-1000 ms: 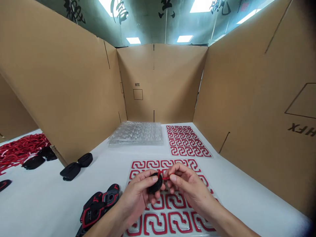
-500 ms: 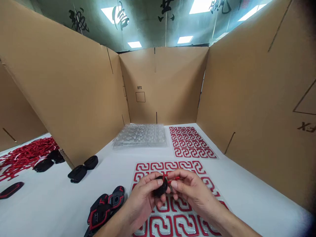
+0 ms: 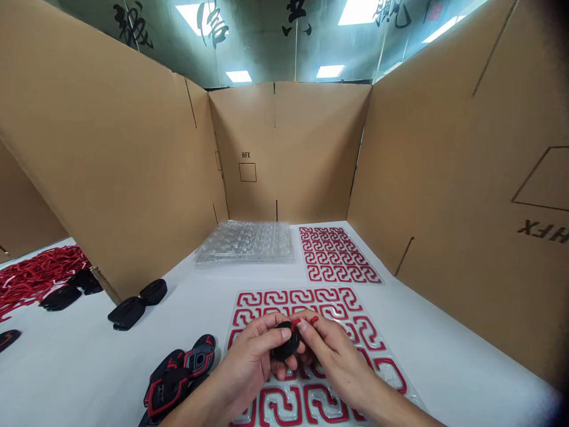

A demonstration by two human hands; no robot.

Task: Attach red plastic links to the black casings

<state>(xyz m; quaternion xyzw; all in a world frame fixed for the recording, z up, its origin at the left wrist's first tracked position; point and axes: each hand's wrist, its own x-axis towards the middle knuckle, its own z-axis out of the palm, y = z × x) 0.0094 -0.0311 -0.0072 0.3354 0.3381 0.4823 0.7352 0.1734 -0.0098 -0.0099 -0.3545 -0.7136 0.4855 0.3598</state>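
Observation:
Pinched in my left hand (image 3: pixel 254 351) is a small rounded black plastic shell (image 3: pixel 285 344), held over the near clear tray. My right hand (image 3: pixel 336 350) is closed on a thin bent red strip (image 3: pixel 315 319), its fingers pressing at the shell's upper right edge. Most of the strip is hidden by the fingers, so how much of it lies in the shell I cannot tell. Below both hands is the clear plastic tray (image 3: pixel 411 396) with rows of red S-shaped strips. Beside my left forearm lies a pile of black pieces with red trim (image 3: pixel 171 385).
Black shells (image 3: pixel 128 313) lie at the left cardboard wall (image 3: pixel 115 166), with more shells (image 3: pixel 61 298) and a heap of red strips (image 3: pixel 42 270) beyond it. At the back are stacked clear trays (image 3: pixel 246 243) and another tray of red strips (image 3: pixel 340 255). Cardboard encloses three sides.
The right fingers have moved in closer against the black shell with the red strip, covering more of it. The left hand keeps its hold. The whole view has shifted slightly.

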